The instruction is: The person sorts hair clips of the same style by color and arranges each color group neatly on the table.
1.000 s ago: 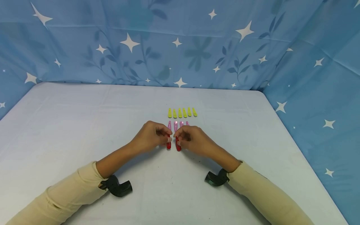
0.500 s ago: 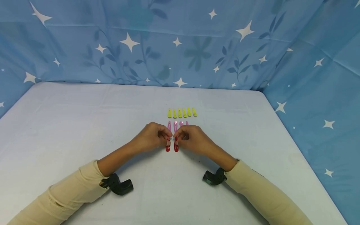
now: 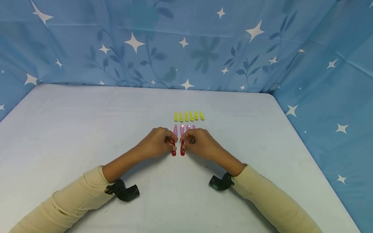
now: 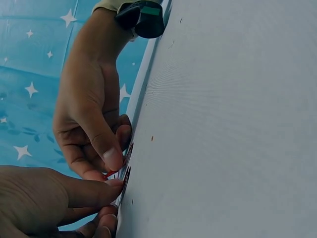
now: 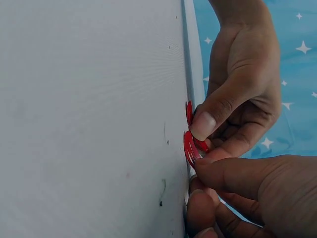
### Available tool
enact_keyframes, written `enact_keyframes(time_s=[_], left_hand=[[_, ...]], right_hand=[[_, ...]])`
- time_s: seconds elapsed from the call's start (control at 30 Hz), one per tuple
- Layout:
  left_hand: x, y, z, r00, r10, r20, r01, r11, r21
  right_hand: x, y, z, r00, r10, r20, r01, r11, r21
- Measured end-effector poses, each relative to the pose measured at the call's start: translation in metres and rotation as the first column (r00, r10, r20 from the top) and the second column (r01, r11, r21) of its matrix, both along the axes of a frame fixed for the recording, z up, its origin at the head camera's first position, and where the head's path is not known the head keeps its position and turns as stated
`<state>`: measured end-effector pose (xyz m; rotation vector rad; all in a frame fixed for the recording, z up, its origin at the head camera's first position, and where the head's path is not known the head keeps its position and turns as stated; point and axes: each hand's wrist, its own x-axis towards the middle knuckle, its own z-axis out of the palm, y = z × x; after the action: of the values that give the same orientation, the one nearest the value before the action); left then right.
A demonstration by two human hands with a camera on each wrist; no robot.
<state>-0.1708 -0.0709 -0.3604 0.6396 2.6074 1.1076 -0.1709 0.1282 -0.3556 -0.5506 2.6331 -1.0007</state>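
Note:
Two red snap hair clips lie side by side near the middle of the white table. My left hand (image 3: 157,142) pinches the left red hair clip (image 3: 174,153) between thumb and fingers. With thumb and fingertips, my right hand (image 3: 202,144) pinches the right red hair clip (image 3: 182,152), a small gap away. Both clips point away from me, nearly parallel. In the right wrist view, a red hair clip (image 5: 189,148) shows at the fingertips, close against the tabletop. Just beyond the hands, a row of pink hair clips (image 3: 175,130) is partly hidden by my right hand.
A row of several yellow hair clips (image 3: 186,116) lies behind the pink ones. The white-covered table (image 3: 87,113) meets a blue star-patterned curtain (image 3: 163,61) at the back and right. Black wrist cameras (image 3: 125,191) sit at both sleeves.
The right red clip, slanted before, now lies straighter and a little further left, nearly parallel to the left one. The left clip has shifted slightly left. Both hands keep their pinch.

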Motion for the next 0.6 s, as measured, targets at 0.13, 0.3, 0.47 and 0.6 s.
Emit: enact_keyframes(time_s=[0.13,0.3,0.47,0.6], left_hand=[[0.0004,0.0008,0.0005,1.0,0.001,0.02,-0.001,1.0,-0.002],[0.0,0.0014,-0.0008,1.0,0.006,0.029,-0.006,1.0,-0.004],[-0.0006,-0.0004,-0.0016,1.0,0.013,0.003,-0.013,1.0,-0.02],[0.0005,-0.003,-0.0019,1.0,0.009,0.003,-0.009,1.0,-0.021]], right_hand=[[-0.003,0.0012,-0.0002,1.0,-0.005,0.006,0.005,1.0,0.014],[-0.0053,0.002,0.0,1.0,-0.007,0.023,0.007,1.0,0.023],[-0.0055,0.0011,-0.0009,0.999,-0.015,0.035,0.014,1.0,0.027],[-0.0056,0.001,-0.002,0.999,-0.008,0.042,0.007,1.0,0.02]])
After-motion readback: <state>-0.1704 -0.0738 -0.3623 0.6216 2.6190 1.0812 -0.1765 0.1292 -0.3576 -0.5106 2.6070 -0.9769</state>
